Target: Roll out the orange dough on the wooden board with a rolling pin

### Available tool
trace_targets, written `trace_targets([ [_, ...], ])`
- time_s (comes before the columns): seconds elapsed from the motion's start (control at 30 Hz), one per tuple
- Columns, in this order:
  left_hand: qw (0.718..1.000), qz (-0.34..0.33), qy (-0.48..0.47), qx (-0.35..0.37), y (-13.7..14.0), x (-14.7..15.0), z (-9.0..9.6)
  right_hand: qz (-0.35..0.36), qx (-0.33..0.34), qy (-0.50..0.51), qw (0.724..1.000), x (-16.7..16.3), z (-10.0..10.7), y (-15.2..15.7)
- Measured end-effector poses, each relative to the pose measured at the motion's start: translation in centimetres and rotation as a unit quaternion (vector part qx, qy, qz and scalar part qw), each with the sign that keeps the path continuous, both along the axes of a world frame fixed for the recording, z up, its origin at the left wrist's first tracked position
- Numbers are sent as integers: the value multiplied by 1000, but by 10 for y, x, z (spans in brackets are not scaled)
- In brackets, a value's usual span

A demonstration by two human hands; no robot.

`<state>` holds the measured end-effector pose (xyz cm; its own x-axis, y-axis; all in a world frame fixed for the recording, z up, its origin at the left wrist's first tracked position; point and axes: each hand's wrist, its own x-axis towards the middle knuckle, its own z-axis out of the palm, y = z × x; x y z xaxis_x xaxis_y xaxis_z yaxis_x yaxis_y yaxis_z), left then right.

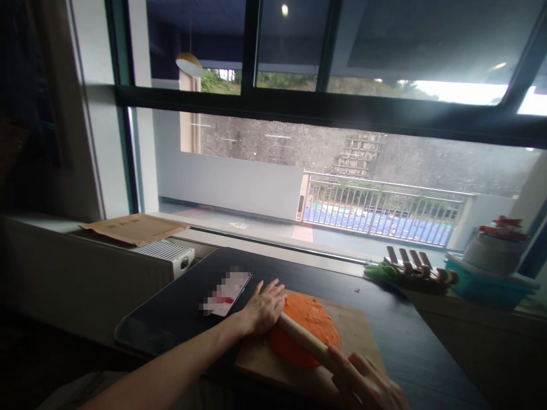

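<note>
A flattened round sheet of orange dough (314,319) lies on a light wooden board (363,330). Across the dough runs a wooden rolling pin (305,339), slanting from upper left to lower right. Over its far end lies my left hand (265,306), palm down, with fingers stretched out and spread; the pin's tip is hidden beneath it. My right hand (370,381) is closed round the near end, one finger along the wood, and its lower part is dim.
A phone (228,296), partly blurred out, lies left of the board on the dark table (183,310). Beyond the table's right edge stand a teal container (474,279), a rack-like item (416,265) and a green object (380,272). Brown paper (132,228) rests on the left ledge by the window.
</note>
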<state>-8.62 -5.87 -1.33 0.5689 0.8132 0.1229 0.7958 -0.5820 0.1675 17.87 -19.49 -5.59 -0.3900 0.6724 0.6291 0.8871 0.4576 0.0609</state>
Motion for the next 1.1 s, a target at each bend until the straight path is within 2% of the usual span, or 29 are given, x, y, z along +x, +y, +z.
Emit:
trace_targets([
  [0.1, 997, 26, -24, 62, -27, -8, 1, 6, 2, 14, 1000, -2, 9, 2],
  [0.2, 997, 17, -32, 69, -30, 6, 0, -6, -44, 27, 999, 3, 12, 19],
  [0.27, 998, 33, -37, 33, -15, 23, 0, -33, -70, 38, 996, 6, 16, 38],
  [0.43, 986, 164, -29, -30, 50, 54, 11, -110, -168, 15, 980, -5, 34, 93],
  [0.5, 982, 187, -28, -29, 67, 57, 15, -131, -197, 7, 972, -16, 38, 110],
  [0.57, 982, 184, -21, -35, 73, 57, 15, -156, -203, 7, 967, -27, 37, 118],
  [0.67, 989, 128, 5, -70, 64, 51, 11, -185, -210, 0, 960, -36, 31, 111],
  [0.73, 992, 89, 18, -85, 52, 47, 8, -181, -214, -6, 960, -37, 28, 99],
  [0.87, 997, 46, 19, -53, 22, 45, 10, -136, -234, 0, 963, -37, 38, 85],
  [0.93, 998, 65, 15, -23, 11, 45, 11, -118, -251, 4, 961, -43, 47, 90],
  [1.0, 993, 117, -5, 0, 5, 46, 12, -127, -254, -2, 959, -52, 54, 101],
  [1.1, 985, 167, -48, 8, 7, 45, 10, -151, -257, -11, 955, -70, 56, 119],
])
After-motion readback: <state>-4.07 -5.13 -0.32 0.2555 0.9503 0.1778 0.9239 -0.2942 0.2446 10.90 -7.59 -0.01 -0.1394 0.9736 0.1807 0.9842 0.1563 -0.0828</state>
